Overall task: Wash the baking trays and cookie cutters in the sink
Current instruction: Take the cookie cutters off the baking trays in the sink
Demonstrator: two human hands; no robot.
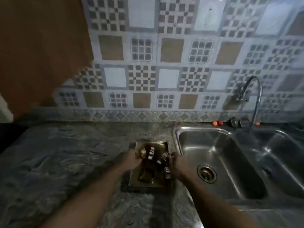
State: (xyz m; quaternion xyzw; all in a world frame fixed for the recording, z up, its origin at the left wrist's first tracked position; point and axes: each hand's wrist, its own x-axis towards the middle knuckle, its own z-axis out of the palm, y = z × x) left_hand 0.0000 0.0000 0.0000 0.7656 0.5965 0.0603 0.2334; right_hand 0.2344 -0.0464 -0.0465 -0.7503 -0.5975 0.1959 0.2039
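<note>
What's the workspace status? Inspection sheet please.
surface: mottled stone countertop, dim light.
job's things: baking trays on the countertop left of the sink; cookie cutters on the top tray.
clutter: small orange and red bits behind the sink.
grips: left grip at the trays' left edge, right grip at the right edge; hold blurred.
cables: nothing seen.
surroundings: patterned tiled wall, gooseneck faucet, brown panel at left.

Wall tiles point(171, 50) across the top are being done up in grey, tan and white checks and grids. Counter point(65, 153) at lower left is being shown in mottled grey, baking tray point(144, 184) in gold, cookie cutters point(151, 153) silvery, sink point(238, 153) steely grey.
</note>
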